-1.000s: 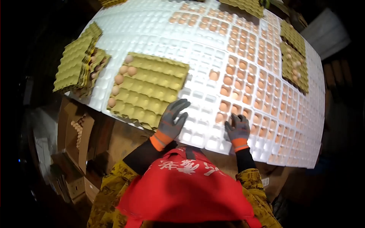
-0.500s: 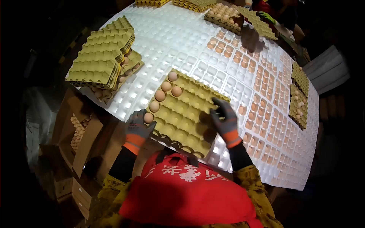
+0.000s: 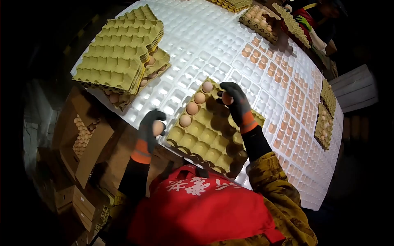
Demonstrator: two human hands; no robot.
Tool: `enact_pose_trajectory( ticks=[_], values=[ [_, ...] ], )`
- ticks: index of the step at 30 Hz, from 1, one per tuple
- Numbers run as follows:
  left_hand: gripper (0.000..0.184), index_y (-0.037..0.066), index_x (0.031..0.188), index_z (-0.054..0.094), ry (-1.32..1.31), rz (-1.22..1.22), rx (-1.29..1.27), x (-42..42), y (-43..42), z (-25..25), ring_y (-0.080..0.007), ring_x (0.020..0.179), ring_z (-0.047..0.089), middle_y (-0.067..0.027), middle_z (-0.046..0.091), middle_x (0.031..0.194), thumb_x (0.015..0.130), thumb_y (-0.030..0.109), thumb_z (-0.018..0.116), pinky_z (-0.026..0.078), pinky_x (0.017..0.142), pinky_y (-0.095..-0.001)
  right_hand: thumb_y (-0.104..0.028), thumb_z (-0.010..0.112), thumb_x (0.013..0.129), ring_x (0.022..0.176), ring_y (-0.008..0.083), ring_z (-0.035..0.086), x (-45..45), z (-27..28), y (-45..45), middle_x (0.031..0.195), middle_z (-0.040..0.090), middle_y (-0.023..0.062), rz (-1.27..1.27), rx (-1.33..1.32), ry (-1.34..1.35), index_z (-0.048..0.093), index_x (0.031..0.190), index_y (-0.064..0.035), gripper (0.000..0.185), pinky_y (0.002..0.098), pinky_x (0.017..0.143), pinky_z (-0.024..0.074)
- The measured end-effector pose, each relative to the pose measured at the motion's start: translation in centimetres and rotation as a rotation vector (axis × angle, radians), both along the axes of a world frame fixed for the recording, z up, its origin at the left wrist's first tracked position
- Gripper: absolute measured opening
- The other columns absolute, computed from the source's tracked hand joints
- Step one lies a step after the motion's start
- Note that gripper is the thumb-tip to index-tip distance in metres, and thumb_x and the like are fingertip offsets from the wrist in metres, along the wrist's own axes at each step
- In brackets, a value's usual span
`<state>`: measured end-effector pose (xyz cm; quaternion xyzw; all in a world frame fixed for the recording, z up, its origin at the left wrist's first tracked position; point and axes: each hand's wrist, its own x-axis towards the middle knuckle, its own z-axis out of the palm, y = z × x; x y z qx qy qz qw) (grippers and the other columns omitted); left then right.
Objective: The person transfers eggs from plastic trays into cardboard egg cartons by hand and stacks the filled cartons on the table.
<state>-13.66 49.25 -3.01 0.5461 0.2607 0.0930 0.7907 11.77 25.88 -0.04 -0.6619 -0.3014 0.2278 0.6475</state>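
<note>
With the middle of the view taken as the clock's centre, a cardboard box (image 3: 96, 153) is seen near nine o'clock, with eggs (image 3: 83, 137) heaped inside; between ten and eleven a stack of egg trays (image 3: 119, 51) is set on the white table covering (image 3: 184, 30), with eggs showing between its lower layers; at nine o'clock a brown egg (image 3: 158, 128) is gripped by the gloved left hand (image 3: 147, 130), the fingers curled round it, just beyond the near tray's left edge; the near tray (image 3: 199, 148) is laid at the centre, and four eggs (image 3: 192, 108) are seated in a row along its left side; at two o'clock a second egg (image 3: 227, 98) is pinched between the thumb and fingers of the gloved right hand (image 3: 239, 103), held above that tray; at six o'clock a red apron (image 3: 197, 217) is worn; at one o'clock a filled tray (image 3: 258, 23) is placed at the far edge, and beyond it a green glove (image 3: 303, 22) is worn by a co-worker; at three o'clock a partly filled tray (image 3: 323, 125) is laid on the covering.
</note>
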Motion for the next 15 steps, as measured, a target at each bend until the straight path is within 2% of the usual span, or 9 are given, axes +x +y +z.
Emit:
enact_pose_trajectory(
  ticks=[1,3,4,6,7,10,12,14,15],
  values=[
    [0.024,0.001,0.116,0.063,0.073,-0.130,0.383,1.6,-1.2,1.2,-0.0110,0.081,0.060,-0.0066,0.062,0.104,0.094,0.009,0.062,0.051,0.067,-0.0253,-0.016,0.071,0.089,0.106,0.0219,0.064,-0.2,1.9,1.6,0.120,0.059,0.0091,0.076,-0.196,-0.233,0.062,0.127,-0.0120,0.040,0.0395,0.092,0.0548],
    [0.050,0.005,0.125,0.059,0.263,-0.234,1.000,4.0,-4.2,2.1,-0.0216,0.095,0.064,-0.0101,0.060,0.115,0.086,0.034,0.073,0.053,0.077,-0.0348,-0.017,0.062,0.090,0.109,0.0305,0.062,-0.7,3.0,4.8,0.123,0.061,0.0102,0.239,-0.520,-0.878,0.068,0.121,-0.0185,0.031,0.0390,0.089,0.0535],
    [0.061,0.006,0.128,0.058,0.357,-0.327,1.354,4.7,-5.1,3.2,-0.0268,0.100,0.064,-0.0119,0.060,0.120,0.083,0.043,0.075,0.053,0.081,-0.0389,-0.015,0.063,0.086,0.110,0.0295,0.060,-0.9,3.6,6.1,0.124,0.060,0.0085,0.352,-0.687,-1.145,0.068,0.122,-0.0191,0.036,0.0397,0.088,0.0534],
    [0.071,0.008,0.132,0.054,0.499,-0.503,1.363,6.4,-5.6,3.5,-0.0340,0.108,0.061,-0.0164,0.057,0.125,0.079,0.051,0.075,0.051,0.087,-0.0447,-0.016,0.063,0.087,0.111,0.0287,0.059,-0.5,1.9,7.4,0.125,0.060,0.0067,0.459,-0.824,-1.237,0.067,0.123,-0.0203,0.037,0.0383,0.087,0.0532],
    [0.065,0.008,0.128,0.058,0.473,-0.468,1.442,6.5,-5.7,2.8,-0.0327,0.106,0.063,-0.0151,0.060,0.119,0.080,0.049,0.074,0.051,0.085,-0.0437,-0.016,0.067,0.085,0.109,0.0296,0.061,0.1,2.1,7.4,0.123,0.061,0.0079,0.491,-0.865,-1.121,0.066,0.125,-0.0196,0.040,0.0397,0.090,0.0534],
    [0.056,0.006,0.123,0.060,0.317,-0.378,1.319,5.9,-4.2,2.1,-0.0321,0.099,0.065,-0.0143,0.066,0.110,0.082,0.042,0.073,0.052,0.083,-0.0428,-0.017,0.070,0.083,0.105,0.0278,0.064,0.0,2.8,4.2,0.122,0.063,0.0072,0.146,-0.460,-0.477,0.065,0.128,-0.0180,0.045,0.0390,0.091,0.0534],
    [0.042,0.004,0.127,0.059,0.034,-0.285,0.813,4.7,-1.9,2.1,-0.0212,0.081,0.067,-0.0102,0.070,0.099,0.091,0.025,0.063,0.054,0.070,-0.0339,-0.010,0.065,0.087,0.101,0.0171,0.062,0.9,2.4,1.8,0.128,0.061,0.0083,-0.035,-0.201,0.291,0.053,0.140,-0.0066,0.054,0.0307,0.084,0.0523],
    [0.046,0.004,0.138,0.052,0.030,-0.292,-0.104,3.8,1.1,2.0,-0.0152,0.082,0.066,-0.0102,0.069,0.108,0.095,0.020,0.057,0.053,0.067,-0.0278,-0.013,0.062,0.090,0.101,0.0170,0.062,1.3,3.4,0.1,0.130,0.059,0.0081,0.005,0.201,0.598,0.051,0.142,-0.0080,0.053,0.0306,0.086,0.0518],
    [0.055,0.004,0.149,0.039,-0.093,-0.246,-0.259,3.2,1.8,1.2,-0.0141,0.084,0.066,-0.0122,0.065,0.119,0.098,0.017,0.054,0.052,0.066,-0.0243,-0.015,0.065,0.089,0.097,0.0171,0.063,1.7,3.0,-0.1,0.123,0.061,0.0074,-0.026,0.151,0.505,0.053,0.141,-0.0087,0.053,0.0319,0.079,0.0535]
  ],
)
